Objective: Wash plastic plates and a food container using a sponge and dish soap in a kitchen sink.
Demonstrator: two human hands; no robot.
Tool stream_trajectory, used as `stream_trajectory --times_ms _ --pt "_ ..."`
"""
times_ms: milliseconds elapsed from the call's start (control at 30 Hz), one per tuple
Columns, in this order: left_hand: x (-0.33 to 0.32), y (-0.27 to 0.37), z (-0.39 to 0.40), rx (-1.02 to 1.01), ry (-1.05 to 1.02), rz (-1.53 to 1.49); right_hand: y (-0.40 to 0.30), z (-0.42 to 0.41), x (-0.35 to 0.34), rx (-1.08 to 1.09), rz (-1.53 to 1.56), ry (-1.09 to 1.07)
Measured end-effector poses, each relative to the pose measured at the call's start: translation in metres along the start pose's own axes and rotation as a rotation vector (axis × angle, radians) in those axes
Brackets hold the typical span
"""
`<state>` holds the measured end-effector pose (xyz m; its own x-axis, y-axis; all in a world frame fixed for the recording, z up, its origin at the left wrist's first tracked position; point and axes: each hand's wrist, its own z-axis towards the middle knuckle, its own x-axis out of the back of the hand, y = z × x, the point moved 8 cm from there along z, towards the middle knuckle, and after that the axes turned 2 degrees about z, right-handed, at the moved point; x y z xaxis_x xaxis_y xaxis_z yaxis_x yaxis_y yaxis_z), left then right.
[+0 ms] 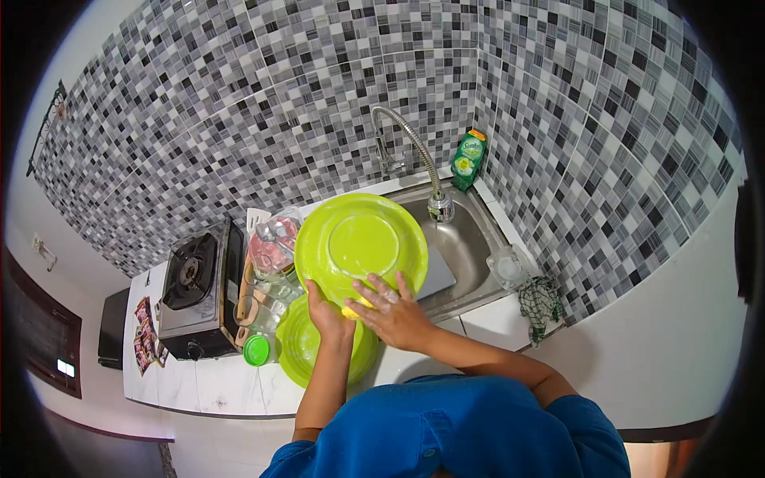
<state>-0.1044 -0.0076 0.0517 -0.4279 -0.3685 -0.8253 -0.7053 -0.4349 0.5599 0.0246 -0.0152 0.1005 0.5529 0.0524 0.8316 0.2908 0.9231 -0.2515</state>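
My left hand grips the lower rim of a lime-green plastic basin, its thumb on the face turned to me and its fingers hidden behind. The basin's underside faces me, with white suds around its base ring. Spread over the lower right of that underside, my right hand presses a yellow sponge against it, mostly covered by the palm and fingers. A second lime-green basin rests on the counter below my left hand, partly hidden by my forearm.
Right of the basin is a steel sink under a flexible faucet. A green dish soap pack stands in the corner. A checked cloth hangs over the edge. Leftward are a glass pitcher, a green-lidded jar and a gas stove.
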Motion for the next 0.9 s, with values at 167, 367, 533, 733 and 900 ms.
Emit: stream_trajectory --times_ms 167,367,533,733,900 --pt "-0.006 0.022 0.000 -0.007 0.027 -0.011 0.043 -0.015 0.012 -0.136 0.153 0.112" --pt "-0.006 0.029 -0.007 0.029 -0.080 0.112 0.129 -0.019 0.009 -0.381 0.362 0.400" --pt "-0.006 0.028 -0.010 0.095 -0.148 0.170 0.138 0.008 0.030 -0.382 0.398 0.434" --pt "-0.020 0.027 -0.022 0.104 -0.137 0.451 0.131 0.040 0.035 -0.390 0.340 0.392" --pt "-0.028 0.013 -0.028 0.075 -0.163 0.686 0.059 0.071 0.039 -0.207 0.145 0.147"
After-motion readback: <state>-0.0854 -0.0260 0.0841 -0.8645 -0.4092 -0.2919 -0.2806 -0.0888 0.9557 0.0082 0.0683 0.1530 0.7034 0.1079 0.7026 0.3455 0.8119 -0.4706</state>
